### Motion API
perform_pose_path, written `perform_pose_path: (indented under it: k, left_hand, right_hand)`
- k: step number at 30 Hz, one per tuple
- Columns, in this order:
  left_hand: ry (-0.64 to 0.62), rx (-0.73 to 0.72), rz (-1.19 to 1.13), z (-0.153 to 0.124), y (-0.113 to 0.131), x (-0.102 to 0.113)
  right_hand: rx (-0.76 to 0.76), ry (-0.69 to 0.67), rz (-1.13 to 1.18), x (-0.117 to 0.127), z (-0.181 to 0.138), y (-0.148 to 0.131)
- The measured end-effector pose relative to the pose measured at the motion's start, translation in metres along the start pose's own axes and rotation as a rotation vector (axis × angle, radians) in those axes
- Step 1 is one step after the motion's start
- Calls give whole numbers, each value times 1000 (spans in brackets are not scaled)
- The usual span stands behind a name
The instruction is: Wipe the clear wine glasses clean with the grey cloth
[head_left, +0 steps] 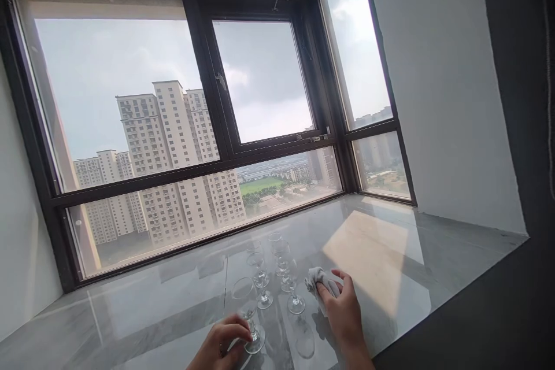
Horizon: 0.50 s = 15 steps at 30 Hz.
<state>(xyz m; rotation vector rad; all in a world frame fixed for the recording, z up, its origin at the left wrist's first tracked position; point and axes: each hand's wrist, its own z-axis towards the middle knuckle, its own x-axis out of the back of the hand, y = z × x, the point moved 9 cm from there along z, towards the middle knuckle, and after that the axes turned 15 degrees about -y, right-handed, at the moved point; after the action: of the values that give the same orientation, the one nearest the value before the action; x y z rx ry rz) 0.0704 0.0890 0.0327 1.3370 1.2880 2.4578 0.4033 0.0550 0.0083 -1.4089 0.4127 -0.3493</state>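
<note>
Several clear stemmed glasses stand in a cluster on a glossy grey stone window ledge (390, 254). My left hand (221, 342) is curled around the base and stem of the nearest wine glass (248, 315). To the right, my right hand (342, 309) grips a crumpled grey cloth (319, 281), which rests on the ledge. Other glasses (286, 272) stand just behind and between my hands. One glass bowl (304, 340) shows close to my right wrist.
A wide dark-framed bay window (203, 127) rises behind the ledge, looking out on tall apartment blocks. A white wall (442, 92) closes the right side. A dark edge (477, 300) borders the ledge at the front right.
</note>
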Motion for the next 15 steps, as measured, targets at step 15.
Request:
perform_pose_path:
  k: [15]
  left_hand:
    - [44, 398, 515, -10, -25, 61]
  right_hand:
    - [-62, -63, 43, 3, 5, 17]
